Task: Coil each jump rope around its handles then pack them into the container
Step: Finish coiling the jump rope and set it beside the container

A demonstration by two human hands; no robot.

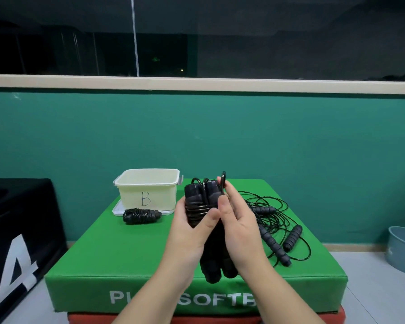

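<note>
Two hands on one jump rope [202,206] above the green pad [131,253]. Left hand [189,232] grips the paired black handles, thumb across the wound cord. Right hand [235,220] pinches a cord loop at the handle tops, fingers curled. Coiled rope [142,215] lies just in front of the white container [147,190] marked B. Loose ropes [274,226] tangled on the pad's right side. Grey bucket [403,249] on the floor, far right.

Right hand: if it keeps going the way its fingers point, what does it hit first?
The right hand points up and away, pinching the rope loop. Past that loop, the way looks free over the green box to the wall; depth is unclear.
</note>
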